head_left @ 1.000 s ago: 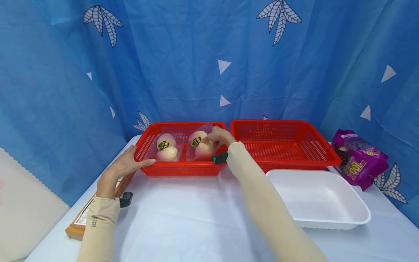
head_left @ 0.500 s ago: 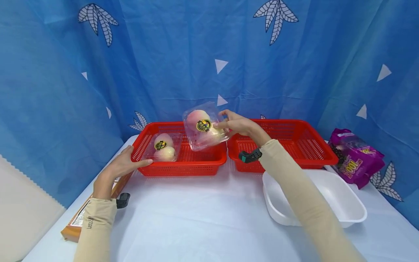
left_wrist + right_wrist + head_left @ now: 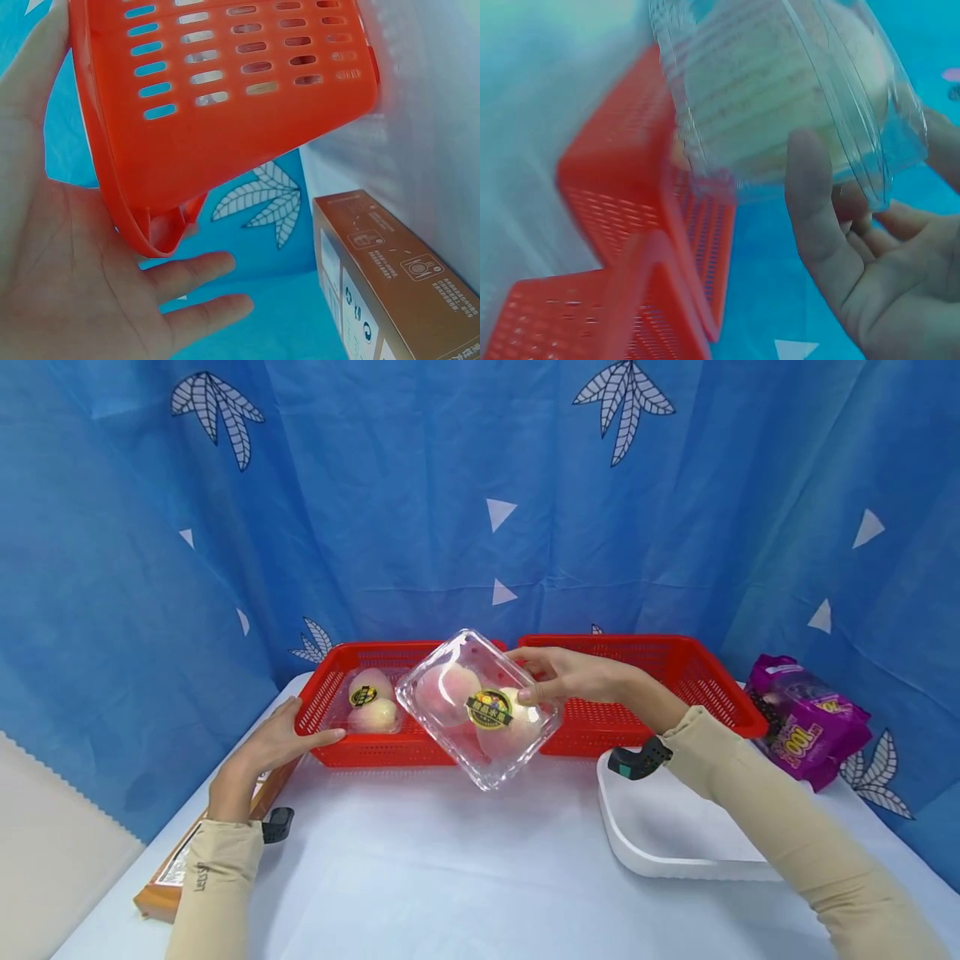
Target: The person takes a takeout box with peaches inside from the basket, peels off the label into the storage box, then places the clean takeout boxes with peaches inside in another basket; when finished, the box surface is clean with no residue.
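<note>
My right hand [image 3: 573, 678] pinches one edge of a clear plastic box of peaches [image 3: 480, 708], with the thumb on the near side. The box is tilted, above the front edge of the left red basket [image 3: 420, 753], and bears a round-bottomed black and yellow sticker. Close up in the right wrist view, thumb and fingers hold the clear box [image 3: 757, 97]. A second box of peaches [image 3: 372, 702] lies inside the left basket. At that basket's left corner rests my left hand [image 3: 262, 747], thumb along the front rim; its fingers look straight in the left wrist view.
A second red basket [image 3: 600, 731] stands to the right. In front of it is a white tray [image 3: 686, 866], partly hidden by my right arm. A purple snack bag [image 3: 813, 727] lies far right. A brown box [image 3: 161, 893] lies beside my left arm. Blue curtain [image 3: 420, 527] hangs behind.
My right hand has lifted the box of peaches out of the left basket, then brought it nearer and rightward, turning it. My left hand has stayed at the basket corner.
</note>
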Motion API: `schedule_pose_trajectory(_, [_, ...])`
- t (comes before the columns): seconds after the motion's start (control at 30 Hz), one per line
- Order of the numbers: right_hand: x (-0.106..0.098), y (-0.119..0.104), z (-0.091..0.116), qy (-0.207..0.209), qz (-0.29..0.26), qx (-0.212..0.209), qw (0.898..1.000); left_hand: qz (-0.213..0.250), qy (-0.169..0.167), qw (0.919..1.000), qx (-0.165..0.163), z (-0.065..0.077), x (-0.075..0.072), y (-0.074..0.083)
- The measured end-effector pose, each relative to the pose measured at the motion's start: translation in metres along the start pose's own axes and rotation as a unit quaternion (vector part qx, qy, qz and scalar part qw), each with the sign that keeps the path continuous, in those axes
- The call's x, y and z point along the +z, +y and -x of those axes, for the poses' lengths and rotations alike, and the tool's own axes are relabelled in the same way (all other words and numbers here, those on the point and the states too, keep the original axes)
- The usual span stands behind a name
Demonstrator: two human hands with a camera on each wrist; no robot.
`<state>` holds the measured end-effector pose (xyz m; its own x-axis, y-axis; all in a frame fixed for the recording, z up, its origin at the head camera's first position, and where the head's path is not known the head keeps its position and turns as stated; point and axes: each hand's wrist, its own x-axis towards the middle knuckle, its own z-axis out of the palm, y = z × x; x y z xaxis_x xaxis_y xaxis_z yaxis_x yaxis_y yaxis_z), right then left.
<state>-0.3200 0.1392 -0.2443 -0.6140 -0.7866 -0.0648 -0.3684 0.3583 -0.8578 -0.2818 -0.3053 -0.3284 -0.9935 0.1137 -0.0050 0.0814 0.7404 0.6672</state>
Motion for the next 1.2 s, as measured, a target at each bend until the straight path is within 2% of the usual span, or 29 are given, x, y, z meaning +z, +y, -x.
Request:
schedule_pose_trajectory(0.17, [0.016, 0.006, 0.009, -0.071, 0.023, -0.002, 0.997, -0.007, 0.001, 1.0000, -0.004, 0.001, 0.001, -0.002])
schedule_pose_trajectory(0.37, [0.032, 0.018, 0.012, -0.147, 0.052, 0.013, 0.988, -0.017, 0.005, 0.9998, -0.011, 0.003, -0.001, -0.003])
schedule_pose_trajectory(0.57, [0.045, 0.035, 0.009, -0.185, 0.053, 0.039, 0.981, -0.005, 0.002, 1.0000, 0.004, 0.001, -0.001, -0.006])
schedule_pose_trajectory(0.7, [0.048, 0.043, 0.008, -0.197, 0.042, 0.061, 0.978, 0.001, 0.005, 0.9999, 0.011, 0.001, -0.001, -0.006])
schedule_pose_trajectory(0.87, [0.049, 0.048, 0.006, -0.194, 0.055, 0.075, 0.977, -0.005, 0.008, 0.9999, 0.009, -0.001, -0.002, -0.005])
schedule_pose_trajectory(1.1, [0.053, 0.048, 0.001, -0.176, 0.107, 0.061, 0.977, -0.014, 0.007, 0.9999, -0.004, -0.002, -0.001, -0.005])
schedule_pose_trajectory(1.2, [0.054, 0.048, 0.000, -0.162, 0.119, 0.069, 0.977, -0.008, 0.005, 1.0000, -0.003, -0.002, -0.001, -0.003])
